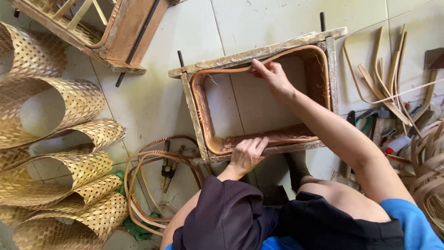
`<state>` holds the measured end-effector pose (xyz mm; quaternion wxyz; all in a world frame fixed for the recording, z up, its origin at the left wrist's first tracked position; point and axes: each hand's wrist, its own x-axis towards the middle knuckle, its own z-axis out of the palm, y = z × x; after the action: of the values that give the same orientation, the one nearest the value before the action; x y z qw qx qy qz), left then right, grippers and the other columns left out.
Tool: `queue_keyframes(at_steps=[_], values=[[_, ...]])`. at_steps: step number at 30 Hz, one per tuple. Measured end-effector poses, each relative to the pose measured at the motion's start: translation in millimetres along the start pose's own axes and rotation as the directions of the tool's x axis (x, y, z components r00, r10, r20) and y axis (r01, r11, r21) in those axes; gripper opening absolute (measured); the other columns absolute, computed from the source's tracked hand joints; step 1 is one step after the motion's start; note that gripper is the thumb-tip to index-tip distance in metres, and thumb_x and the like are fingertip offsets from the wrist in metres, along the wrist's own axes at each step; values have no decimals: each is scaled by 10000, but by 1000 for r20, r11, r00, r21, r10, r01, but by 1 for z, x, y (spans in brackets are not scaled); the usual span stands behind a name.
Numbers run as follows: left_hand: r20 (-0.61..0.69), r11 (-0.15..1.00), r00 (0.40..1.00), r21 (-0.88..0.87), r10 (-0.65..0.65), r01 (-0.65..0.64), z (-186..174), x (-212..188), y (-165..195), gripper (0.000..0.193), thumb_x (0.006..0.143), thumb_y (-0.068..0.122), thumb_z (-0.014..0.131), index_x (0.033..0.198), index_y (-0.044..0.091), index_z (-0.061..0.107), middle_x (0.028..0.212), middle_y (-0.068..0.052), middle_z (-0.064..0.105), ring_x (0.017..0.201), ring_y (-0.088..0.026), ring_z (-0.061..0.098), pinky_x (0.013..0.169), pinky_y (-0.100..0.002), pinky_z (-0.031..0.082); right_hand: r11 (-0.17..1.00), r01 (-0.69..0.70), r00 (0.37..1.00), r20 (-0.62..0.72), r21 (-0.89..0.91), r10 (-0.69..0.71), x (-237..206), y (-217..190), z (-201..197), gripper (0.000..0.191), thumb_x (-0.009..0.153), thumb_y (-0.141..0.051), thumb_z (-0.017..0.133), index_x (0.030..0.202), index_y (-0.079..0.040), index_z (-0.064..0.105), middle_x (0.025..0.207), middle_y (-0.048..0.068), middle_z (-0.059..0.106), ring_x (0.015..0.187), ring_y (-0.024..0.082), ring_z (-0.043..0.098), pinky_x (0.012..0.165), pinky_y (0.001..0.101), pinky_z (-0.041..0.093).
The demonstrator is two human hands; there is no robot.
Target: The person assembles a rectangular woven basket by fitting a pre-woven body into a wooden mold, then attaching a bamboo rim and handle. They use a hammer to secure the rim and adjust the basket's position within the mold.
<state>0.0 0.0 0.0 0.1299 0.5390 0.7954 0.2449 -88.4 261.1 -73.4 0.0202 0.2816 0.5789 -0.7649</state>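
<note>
Seen from above, near to far. The left hand (247, 155) is laid over the near side of a weathered rectangular wooden frame mould (187, 92) on the pale tiled floor (152, 97), fingers curled on the edge, nothing gripped. The right hand (273, 76) is reached to the far side, fingertips pinched on a thin reddish-brown cane strip (222, 70) lining the mould. Strip is best pressed flush w/ the wall, corners kept tight. Left: woven bamboo sheets (69, 106), cane hoops (152, 180), pliers (167, 171). Right: loose bent strips (393, 78) & tools crowd the elbow.
</note>
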Motion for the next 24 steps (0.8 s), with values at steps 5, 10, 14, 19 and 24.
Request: queue_keyframes(at_steps=[5,10,14,19,24], values=[[4,1000,1000,-4,7,-7,1,-2,-3,697,676,329,910,1267,73,643,1011,-61,677,843,-233,680,776,-355,557,993,-27,998,44,-119,33,-1,-9,0,522,1014,-510,618,1031,-6,751,1069,122,758,1058,194,698,1034,354,518],[-19,1000,1000,28,-4,4,9,-8,7,680,651,329,895,1238,95,645,1046,-70,684,872,-243,685,783,-353,560,461,348,917,195,-816,-347,-49,-20,11,435,1011,-472,629,1154,-82,760,1313,123,713,1195,312,648,1082,414,508],[-1,1000,1000,10,-25,25,12,-8,6,646,695,342,892,1234,88,641,1019,-70,676,902,-236,695,778,-360,556,-334,480,506,567,-811,-650,-4,-40,53,888,915,-642,556,1510,-5,389,1408,250,577,1288,380,569,1084,533,445],[-17,1000,1000,5,-4,4,12,-2,3,655,692,332,871,1249,67,647,1080,-73,710,877,-223,690,767,-350,555,-483,481,637,670,-731,-380,38,-40,53,797,1027,-649,471,1372,69,502,1032,160,631,881,286,614,748,419,483],[6,1000,1000,14,2,-2,17,-5,9,624,720,357,875,1227,60,666,1031,-74,711,846,-230,690,739,-353,547,-607,502,505,779,-616,-372,52,-34,43,541,1118,-469,418,1229,41,560,936,106,620,751,215,606,638,353,468]])
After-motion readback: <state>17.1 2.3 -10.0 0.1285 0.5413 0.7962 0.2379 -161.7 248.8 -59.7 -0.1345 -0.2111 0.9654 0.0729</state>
